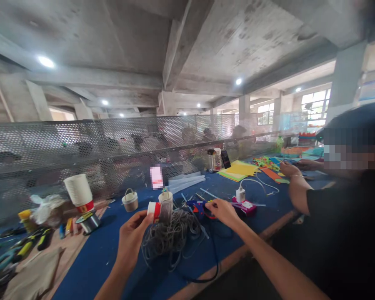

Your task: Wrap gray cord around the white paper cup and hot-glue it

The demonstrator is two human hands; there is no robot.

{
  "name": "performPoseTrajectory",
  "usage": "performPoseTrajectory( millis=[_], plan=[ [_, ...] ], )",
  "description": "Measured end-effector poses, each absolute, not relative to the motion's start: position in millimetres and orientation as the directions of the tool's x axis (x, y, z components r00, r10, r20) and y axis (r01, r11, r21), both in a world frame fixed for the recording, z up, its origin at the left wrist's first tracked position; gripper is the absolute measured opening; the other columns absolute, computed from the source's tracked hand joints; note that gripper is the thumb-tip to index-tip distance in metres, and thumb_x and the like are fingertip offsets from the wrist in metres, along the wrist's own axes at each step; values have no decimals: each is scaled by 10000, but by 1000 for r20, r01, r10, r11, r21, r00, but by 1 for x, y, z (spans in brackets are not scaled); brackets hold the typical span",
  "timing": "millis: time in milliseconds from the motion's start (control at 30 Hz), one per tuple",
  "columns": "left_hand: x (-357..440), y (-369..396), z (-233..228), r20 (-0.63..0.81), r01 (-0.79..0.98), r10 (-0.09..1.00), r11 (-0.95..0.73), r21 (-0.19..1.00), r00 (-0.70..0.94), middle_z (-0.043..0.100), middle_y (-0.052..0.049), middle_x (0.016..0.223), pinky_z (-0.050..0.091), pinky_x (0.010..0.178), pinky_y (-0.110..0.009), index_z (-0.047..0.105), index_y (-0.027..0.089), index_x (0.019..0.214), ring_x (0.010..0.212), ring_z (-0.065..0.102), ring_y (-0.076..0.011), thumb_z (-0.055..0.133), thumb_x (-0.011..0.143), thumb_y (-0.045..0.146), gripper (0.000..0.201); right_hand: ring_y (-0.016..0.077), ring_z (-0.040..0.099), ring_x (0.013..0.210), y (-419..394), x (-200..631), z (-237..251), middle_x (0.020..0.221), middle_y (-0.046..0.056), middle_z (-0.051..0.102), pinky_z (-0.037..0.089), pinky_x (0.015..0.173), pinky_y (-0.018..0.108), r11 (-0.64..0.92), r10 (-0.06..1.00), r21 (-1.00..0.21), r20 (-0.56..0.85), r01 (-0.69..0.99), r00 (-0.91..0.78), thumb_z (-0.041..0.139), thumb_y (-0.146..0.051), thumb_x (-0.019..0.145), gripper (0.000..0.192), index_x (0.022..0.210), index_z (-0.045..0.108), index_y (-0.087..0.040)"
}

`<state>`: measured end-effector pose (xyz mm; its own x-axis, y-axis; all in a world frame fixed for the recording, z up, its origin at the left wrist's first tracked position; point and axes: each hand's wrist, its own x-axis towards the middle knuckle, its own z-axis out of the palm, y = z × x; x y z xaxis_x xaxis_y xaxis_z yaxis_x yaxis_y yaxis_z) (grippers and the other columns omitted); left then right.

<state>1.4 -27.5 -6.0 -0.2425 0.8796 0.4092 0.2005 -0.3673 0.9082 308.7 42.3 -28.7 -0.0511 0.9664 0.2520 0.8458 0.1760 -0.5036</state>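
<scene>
Bare forearms reach over the near edge of a blue-covered worktop (90,258) in the head view. Closed fingers and thumb give the left hand (133,233) a firm grip on a small white paper cup with a red band (153,211), tipped on its side, its right part grey and blurred. That cup is held above the worktop's middle, at the rear of a loose heap of grey cord (171,233). Curled fingers of the right hand (222,211) are at a blue and orange-red glue gun (199,207); whether that grip is closed on it, I cannot tell.

Farther back, a white pail-shaped cup with a looped handle (130,201) stands left of the held one. Toward the left edge are a tall stack of white paper cups (78,189) and a shiny wire spool (90,223). Right of the glue gun, a white plug-in charger (240,194) sits by a magenta box (246,208). Yellow sheets (241,168) lie toward the far edge, which a perforated metal screen (112,146) borders. At the right, a co-worker in a black top (346,221) handles something near orange paper (270,174).
</scene>
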Motion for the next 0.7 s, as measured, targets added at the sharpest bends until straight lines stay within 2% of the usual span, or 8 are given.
performPoseTrajectory(
  millis=[100, 233, 367, 567, 700],
  plan=[
    [-1, -25, -8, 428, 193, 868, -388, 901, -253, 726, -13, 812, 456, 725, -215, 720, 166, 904, 785, 621, -175, 702, 767, 418, 288, 189, 684, 632, 52, 287, -27, 601, 72, 704, 425, 605, 238, 148, 985, -492, 154, 858, -81, 396, -616, 901, 585, 675, 709, -176],
    [2, -27, -5, 447, 190, 858, -409, 893, -254, 729, -20, 782, 467, 723, -227, 724, 155, 890, 762, 626, -180, 713, 746, 415, 297, 294, 703, 832, 64, 273, -28, 745, 166, 736, 471, 709, 312, 74, 994, -459, 111, 885, -25, 506, -684, 804, 598, 763, 736, -134],
    [7, -31, 0, 437, 174, 866, -405, 898, -244, 738, -22, 775, 476, 704, -227, 728, 158, 878, 759, 639, -187, 715, 735, 408, 288, 330, 686, 920, 74, 270, -30, 798, 177, 741, 477, 766, 346, 17, 997, -468, 70, 884, 18, 613, -665, 716, 556, 798, 741, -130],
    [3, -29, -4, 432, 175, 869, -399, 900, -241, 738, -10, 761, 472, 689, -208, 730, 162, 902, 744, 636, -168, 707, 750, 387, 273, 252, 684, 717, 78, 278, -36, 516, 102, 652, 458, 653, 272, -2, 1000, -621, 18, 784, 16, 610, -518, 762, 445, 500, 630, -158],
    [2, -26, -6, 443, 187, 868, -407, 894, -225, 742, -14, 768, 470, 661, -215, 735, 160, 939, 731, 641, -174, 697, 759, 393, 297, 153, 569, 475, 75, 286, -41, 364, -2, 499, 377, 486, 217, -16, 1000, -797, -14, 604, 8, 633, -491, 771, 426, 494, 558, -176]
  ],
)
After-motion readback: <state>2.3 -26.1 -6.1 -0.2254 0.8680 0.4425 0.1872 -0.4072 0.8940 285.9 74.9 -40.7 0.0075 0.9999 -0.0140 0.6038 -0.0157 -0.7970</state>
